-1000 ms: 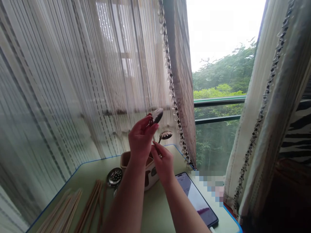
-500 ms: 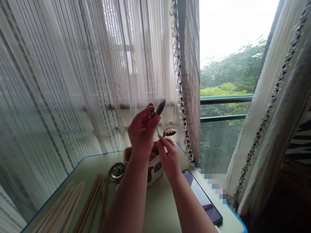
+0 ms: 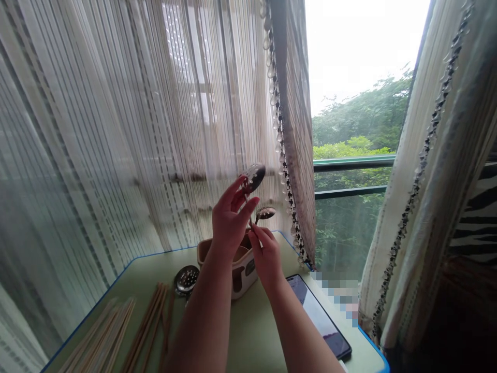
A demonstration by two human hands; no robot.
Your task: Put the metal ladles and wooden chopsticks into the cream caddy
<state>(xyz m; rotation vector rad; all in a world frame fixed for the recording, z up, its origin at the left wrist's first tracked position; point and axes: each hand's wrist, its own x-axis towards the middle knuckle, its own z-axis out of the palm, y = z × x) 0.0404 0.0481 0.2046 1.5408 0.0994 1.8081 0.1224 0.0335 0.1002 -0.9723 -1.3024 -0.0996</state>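
Note:
A metal spoon [image 3: 256,177] is held up above the table, bowl at the top and handle slanting down. My left hand [image 3: 229,220] has its fingers and thumb around the spoon's neck just below the bowl. Lower down, my right hand [image 3: 267,254] pinches the handle between thumb and fingers. Behind my forearms stands a divided utensil holder [image 3: 245,277], white outside with a brown rim, partly hidden by my left arm. A slotted ladle [image 3: 266,212] rises from behind my right hand, apparently out of the holder.
A second slotted ladle [image 3: 186,280] lies left of the holder, its handle behind my arm. Brown chopsticks [image 3: 145,326] and a bundle of pale chopsticks [image 3: 99,336] lie at the left. A phone [image 3: 320,316] rests at the table's right edge; curtains [image 3: 155,129] hang behind.
Both hands and the spoon have dropped slightly in the view. My left thumb and fingers look a little looser around the spoon's neck. The whole view has shifted slightly.

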